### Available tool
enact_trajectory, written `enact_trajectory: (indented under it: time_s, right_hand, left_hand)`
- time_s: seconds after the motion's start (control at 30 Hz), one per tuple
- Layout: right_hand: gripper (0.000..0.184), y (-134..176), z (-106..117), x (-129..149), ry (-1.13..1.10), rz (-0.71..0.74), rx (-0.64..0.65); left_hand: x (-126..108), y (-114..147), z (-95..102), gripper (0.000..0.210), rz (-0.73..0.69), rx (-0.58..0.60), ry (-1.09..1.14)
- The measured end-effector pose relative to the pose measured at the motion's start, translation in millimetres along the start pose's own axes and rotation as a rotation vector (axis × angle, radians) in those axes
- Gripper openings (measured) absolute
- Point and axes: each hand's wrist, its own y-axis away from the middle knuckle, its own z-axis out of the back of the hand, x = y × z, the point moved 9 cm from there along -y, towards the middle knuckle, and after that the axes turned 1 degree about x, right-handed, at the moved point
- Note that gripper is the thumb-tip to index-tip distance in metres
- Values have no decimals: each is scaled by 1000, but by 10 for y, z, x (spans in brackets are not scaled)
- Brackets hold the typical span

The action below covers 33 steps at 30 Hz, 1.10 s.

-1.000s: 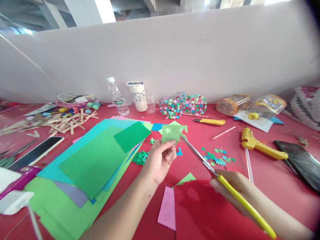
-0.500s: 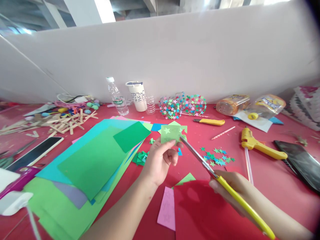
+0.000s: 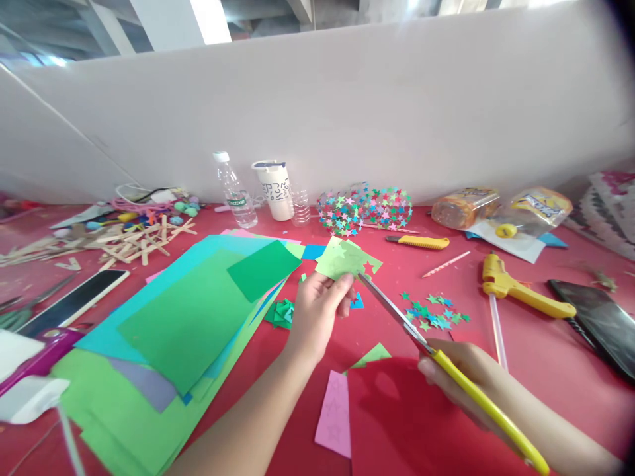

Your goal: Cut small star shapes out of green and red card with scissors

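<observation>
Between the thumb and fingers of my left hand is a piece of light green paper; star-shaped holes show in it. My right hand grips yellow-handled scissors, whose blades point up and left. The blade tips reach the paper's lower edge, close to my left thumb; whether they touch it I cannot tell. Small cut paper stars in green and blue lie right of the blades. A pile of green paper pieces sits left of my left hand. Below the scissors is a red sheet beside a pink strip with drawn stars.
Stacked green and blue sheets cover the left side. At the back stand a water bottle, a white cup and star-covered rings. A yellow cutter, a glue gun and a black phone lie right.
My left hand has turned the green paper, which now lies at a tilt with its holed corner lower and further right. The scissors have hardly moved.
</observation>
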Motion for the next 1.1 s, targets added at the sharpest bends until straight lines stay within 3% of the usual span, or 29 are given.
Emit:
enact_trajectory:
  time_s: [0.27,0.53,0.67,0.9,1.1]
  right_hand:
    - [58,35,1,66,-44,-15,111]
    - [53,87,-21,129,-90,142,153]
    - [57,138,-23,160,-140,100,171]
    - [68,199,83,283,-136,72,34]
    - [73,195,49,183,-119,-26,80]
  left_hand:
    - [-75,32,-3,27,-64,38,-243]
    - [-120,-6,-55,31,-56,139,-235]
    - [-81,-30,-45,30,-40,172,-206]
    - [-40,-45,-43,28,-13,178,-155]
    - [-41,-50,-62,26,11,192,-121]
